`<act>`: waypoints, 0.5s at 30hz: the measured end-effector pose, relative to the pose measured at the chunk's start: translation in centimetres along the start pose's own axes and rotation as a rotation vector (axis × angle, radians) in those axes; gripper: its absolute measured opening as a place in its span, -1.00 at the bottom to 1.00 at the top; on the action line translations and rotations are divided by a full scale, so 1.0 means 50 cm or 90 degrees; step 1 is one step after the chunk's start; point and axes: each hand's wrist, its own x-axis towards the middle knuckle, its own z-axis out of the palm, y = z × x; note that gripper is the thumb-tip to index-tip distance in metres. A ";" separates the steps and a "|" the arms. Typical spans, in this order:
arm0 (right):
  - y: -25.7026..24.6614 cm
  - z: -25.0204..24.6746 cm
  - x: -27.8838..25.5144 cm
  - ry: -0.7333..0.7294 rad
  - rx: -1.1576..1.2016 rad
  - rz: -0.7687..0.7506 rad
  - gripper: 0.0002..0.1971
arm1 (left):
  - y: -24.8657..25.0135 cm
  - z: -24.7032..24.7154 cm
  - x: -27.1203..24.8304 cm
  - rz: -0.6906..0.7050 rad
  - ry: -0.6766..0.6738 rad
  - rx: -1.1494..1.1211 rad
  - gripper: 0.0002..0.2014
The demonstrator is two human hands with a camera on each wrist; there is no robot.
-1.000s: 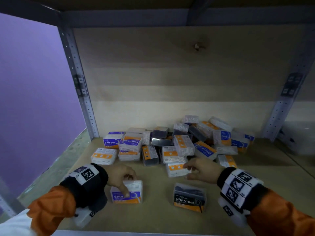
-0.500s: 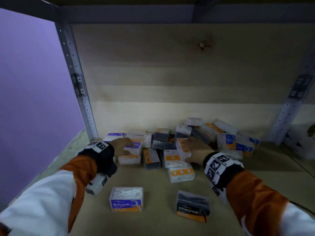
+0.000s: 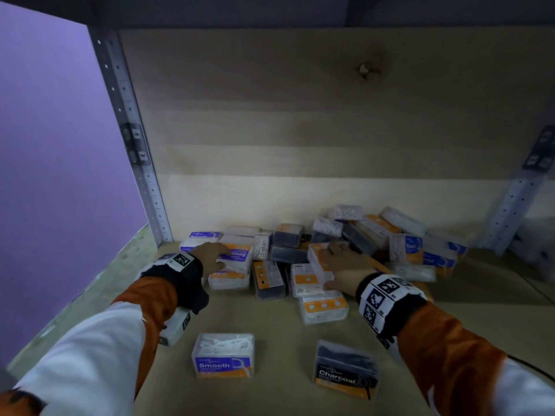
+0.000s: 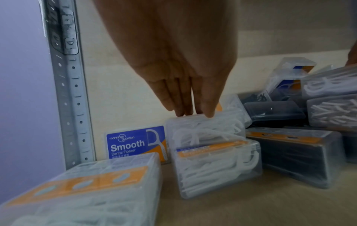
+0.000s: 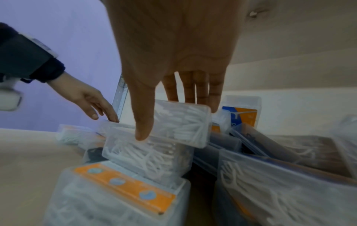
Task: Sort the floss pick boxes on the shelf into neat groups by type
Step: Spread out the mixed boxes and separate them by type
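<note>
- Since half a second ago, little moved: both hands remain at the pile, the two front boxes unmoved.
- Left hand (image 3: 211, 256) reaching to the back left, straight fingers (image 4: 207, 107) close together, tips touching the top edge of a clear plastic box of white floss picks with a purple Smooth label (image 3: 237, 257); not curled round it.
- Stacked under that box, a clear box of white picks with an orange strip (image 3: 229, 279).
- Right hand (image 3: 345, 261) laid over a clear oblong box of white picks (image 5: 181, 123) on top of the heap, thumb (image 5: 144, 122) on its near side, fingers straight over the far edge; whether gripping or only touching, cannot tell.
- Jumbled pile of clear and dark floss pick boxes (image 3: 360, 235) against the plywood back panel (image 3: 300, 115).
- Set apart at the front of the wooden shelf board (image 3: 279, 340): an upright clear box labelled Smooth (image 3: 223, 355) on the left, a dark box labelled Charcoal (image 3: 347, 367) to its right, well apart.
- Perforated grey metal upright (image 3: 132, 145) at the left rear corner.
</note>
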 end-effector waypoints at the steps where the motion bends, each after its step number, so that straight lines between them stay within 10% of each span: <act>1: -0.004 0.002 0.001 0.014 -0.003 -0.012 -0.28 | 0.000 -0.001 0.001 0.001 0.006 -0.001 -0.57; 15: -0.023 0.013 -0.009 0.068 -0.107 -0.088 -0.42 | 0.008 -0.002 0.006 -0.018 0.039 -0.017 -0.65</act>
